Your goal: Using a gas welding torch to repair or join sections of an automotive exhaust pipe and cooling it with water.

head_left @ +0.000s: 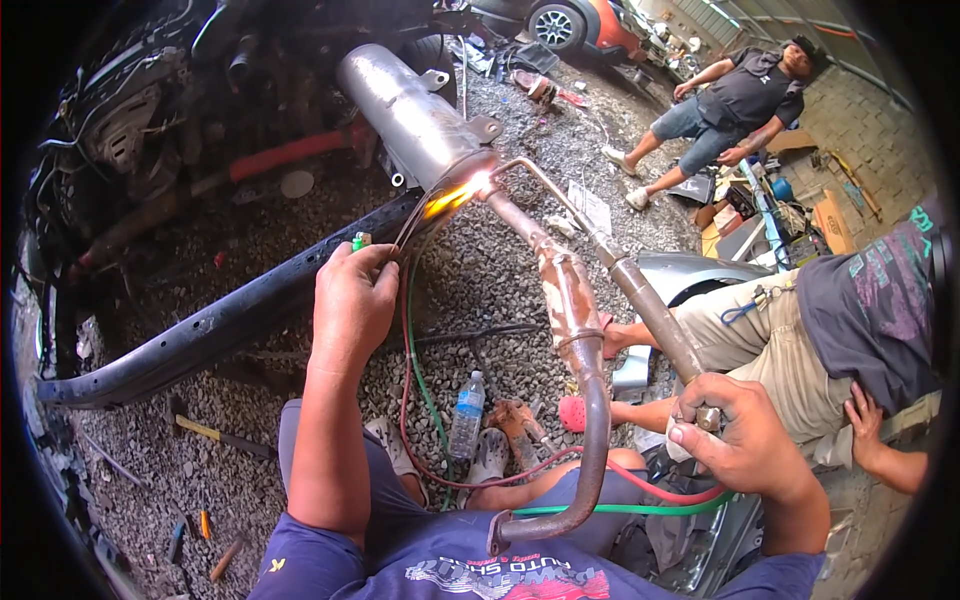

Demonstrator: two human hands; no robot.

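Observation:
My right hand (745, 435) is wrapped round the handle end of a gas torch (645, 305), whose bent tip points at a joint on an exhaust muffler (410, 110). A bright orange flame (455, 196) burns where the muffler's end meets its rusty exhaust pipe (590, 410). Closed, my left hand (352, 300) pinches thin metal rods (408, 222) that reach up toward the flame. A green lighter (361, 241) pokes out by its knuckles. The pipe bends down to a flange (496, 533) near my chest. Red and green hoses (640, 508) run from the torch.
A dark metal beam (230, 300) crosses the gravel at left, below an opened-up vehicle. A water bottle (466, 415) stands between my feet. One person (870, 310) is close at right; another (735, 110) sits farther back. Hand tools (205, 524) lie at lower left.

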